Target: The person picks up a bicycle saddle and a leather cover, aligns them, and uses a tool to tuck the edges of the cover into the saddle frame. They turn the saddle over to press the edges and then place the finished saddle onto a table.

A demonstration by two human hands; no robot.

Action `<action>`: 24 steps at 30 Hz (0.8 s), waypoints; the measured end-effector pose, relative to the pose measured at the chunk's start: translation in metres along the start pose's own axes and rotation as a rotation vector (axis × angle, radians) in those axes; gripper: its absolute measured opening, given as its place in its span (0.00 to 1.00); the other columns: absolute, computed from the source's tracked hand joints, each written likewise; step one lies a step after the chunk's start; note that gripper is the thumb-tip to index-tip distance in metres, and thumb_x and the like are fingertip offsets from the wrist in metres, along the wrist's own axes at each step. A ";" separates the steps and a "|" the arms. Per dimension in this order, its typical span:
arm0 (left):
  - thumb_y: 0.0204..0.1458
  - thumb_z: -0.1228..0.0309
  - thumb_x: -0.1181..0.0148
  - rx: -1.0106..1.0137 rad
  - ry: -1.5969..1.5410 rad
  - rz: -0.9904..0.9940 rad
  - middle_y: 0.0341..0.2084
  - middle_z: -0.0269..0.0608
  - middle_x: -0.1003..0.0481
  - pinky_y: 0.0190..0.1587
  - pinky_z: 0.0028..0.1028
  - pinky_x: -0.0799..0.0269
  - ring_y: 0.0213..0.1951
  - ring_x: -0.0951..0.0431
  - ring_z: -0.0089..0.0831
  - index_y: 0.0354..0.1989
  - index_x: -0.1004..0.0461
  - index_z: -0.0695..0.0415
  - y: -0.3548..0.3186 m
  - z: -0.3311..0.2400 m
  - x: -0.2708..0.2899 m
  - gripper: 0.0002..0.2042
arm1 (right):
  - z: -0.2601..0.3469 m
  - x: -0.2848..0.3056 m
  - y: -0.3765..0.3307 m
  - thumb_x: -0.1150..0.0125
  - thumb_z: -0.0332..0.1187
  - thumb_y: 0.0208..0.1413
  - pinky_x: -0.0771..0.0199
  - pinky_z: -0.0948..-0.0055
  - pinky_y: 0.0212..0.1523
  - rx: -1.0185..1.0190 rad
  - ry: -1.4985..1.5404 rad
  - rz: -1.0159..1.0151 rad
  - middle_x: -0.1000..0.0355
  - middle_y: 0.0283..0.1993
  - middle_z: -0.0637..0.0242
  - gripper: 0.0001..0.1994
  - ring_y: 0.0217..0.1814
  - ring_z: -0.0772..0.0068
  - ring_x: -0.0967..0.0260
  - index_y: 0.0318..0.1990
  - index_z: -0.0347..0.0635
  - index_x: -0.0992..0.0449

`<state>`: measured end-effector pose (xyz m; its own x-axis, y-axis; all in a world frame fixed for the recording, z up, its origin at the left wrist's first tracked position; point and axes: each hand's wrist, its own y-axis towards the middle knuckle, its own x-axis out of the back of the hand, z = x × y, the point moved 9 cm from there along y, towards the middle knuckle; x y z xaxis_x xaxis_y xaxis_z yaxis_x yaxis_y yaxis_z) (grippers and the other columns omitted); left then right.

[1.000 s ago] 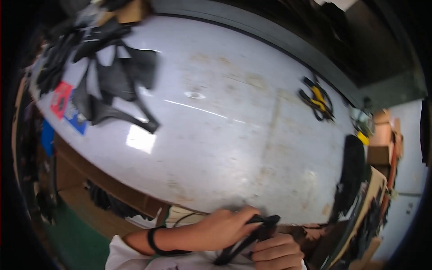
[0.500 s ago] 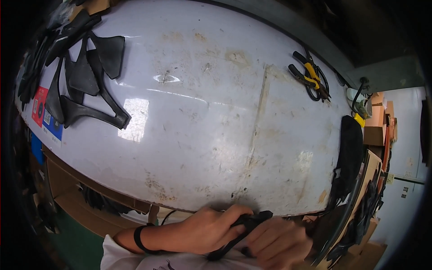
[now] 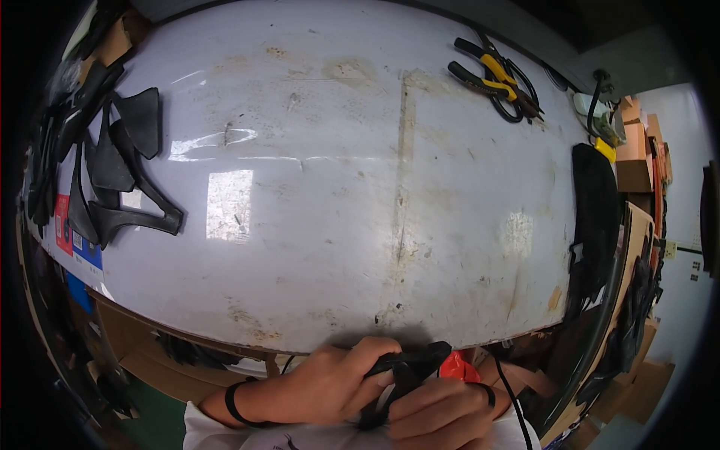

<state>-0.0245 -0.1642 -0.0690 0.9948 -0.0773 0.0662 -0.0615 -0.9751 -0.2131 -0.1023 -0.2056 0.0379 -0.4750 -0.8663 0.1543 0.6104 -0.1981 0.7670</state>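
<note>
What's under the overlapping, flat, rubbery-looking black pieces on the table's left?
The pieces partly cover red and blue printed panels on the glossy white tabletop; anything else beneath is hidden.

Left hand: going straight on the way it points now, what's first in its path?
The black piece the left hand is gripping, which juts ahead of its fingers. Past that, possibly the glossy red item, though depth is unclear.

The tabletop leaves passage between black pieces and pliers.
</note>
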 end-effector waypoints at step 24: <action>0.63 0.76 0.42 -0.121 -0.005 -0.143 0.26 0.48 0.21 0.26 0.35 0.24 0.23 0.19 0.45 0.56 0.33 0.64 -0.002 -0.011 0.006 0.15 | 0.020 0.017 -0.058 0.40 0.36 0.67 0.24 0.52 0.43 -0.062 0.112 -0.492 0.35 0.39 0.60 0.11 0.36 0.60 0.35 0.43 0.45 0.36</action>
<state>-0.0193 -0.1650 -0.0576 0.9945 0.0647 0.0825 0.0716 -0.9940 -0.0832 -0.1586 -0.2001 0.0087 -0.6467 -0.7069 -0.2864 0.3693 -0.6188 0.6933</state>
